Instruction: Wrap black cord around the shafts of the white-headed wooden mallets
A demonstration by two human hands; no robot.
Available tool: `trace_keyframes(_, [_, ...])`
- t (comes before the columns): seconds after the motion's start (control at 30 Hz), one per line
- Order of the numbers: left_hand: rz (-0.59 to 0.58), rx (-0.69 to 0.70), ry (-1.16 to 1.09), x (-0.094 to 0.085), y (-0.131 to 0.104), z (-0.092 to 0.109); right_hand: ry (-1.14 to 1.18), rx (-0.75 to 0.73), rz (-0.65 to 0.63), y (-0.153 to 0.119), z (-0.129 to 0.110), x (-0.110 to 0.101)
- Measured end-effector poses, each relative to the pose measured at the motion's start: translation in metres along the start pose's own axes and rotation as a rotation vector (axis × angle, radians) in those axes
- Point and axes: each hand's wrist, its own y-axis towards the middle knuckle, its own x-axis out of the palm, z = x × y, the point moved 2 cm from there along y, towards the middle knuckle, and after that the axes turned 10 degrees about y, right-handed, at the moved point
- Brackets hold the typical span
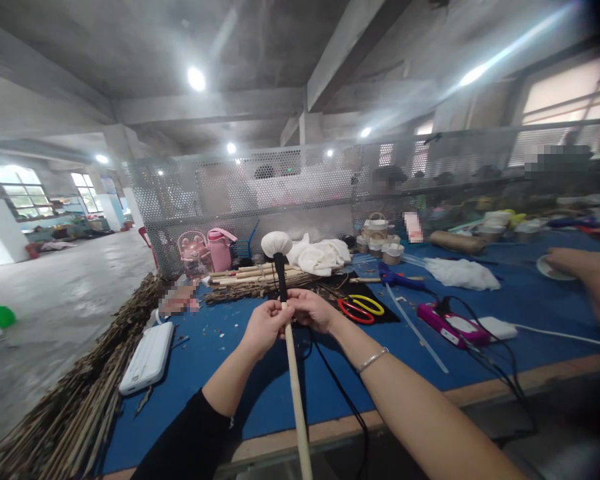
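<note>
A pale wooden stick (295, 380) with a round white cloth-covered head (276, 245) stands upright before me, like a padded mallet. Black wrapping (281, 277) covers its upper part below the head. My left hand (266, 327) pinches the stick just under the wrapping. Fingers of my right hand (313, 311) close on the lower end of the wrapping, touching my left fingertips. Black cord (337, 380) trails from near my hands over the table's front edge; whether my right fingers grip it is hidden. Scissors (360, 309) with red and yellow handles lie right of my hands.
The blue table (200, 373) holds stick bundles (260, 280), white cloth (320, 255), a blue glue gun (400, 277), a purple device (453, 325) with cables and a white power bank (147, 358). Dry stalks (95, 387) line the left edge. Another person's hand (570, 261) is at right.
</note>
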Motion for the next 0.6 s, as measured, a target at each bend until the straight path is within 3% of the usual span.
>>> trace_keyframes(0.13, [-0.080, -0.001, 0.072, -0.0027, -0.0019, 0.0035, -0.048, -0.055, 0.055, 0.0005, -0.0014, -0.0022])
trace_keyframes(0.3, [0.027, -0.051, 0.162, -0.0060, -0.0049, 0.0081, -0.134, -0.085, 0.084, 0.0036, 0.0020, -0.0057])
trace_keyframes(0.6, [-0.052, 0.019, 0.113, -0.0066, -0.0034, 0.0081, -0.040, -0.048, -0.020, 0.0009, 0.0006, -0.0030])
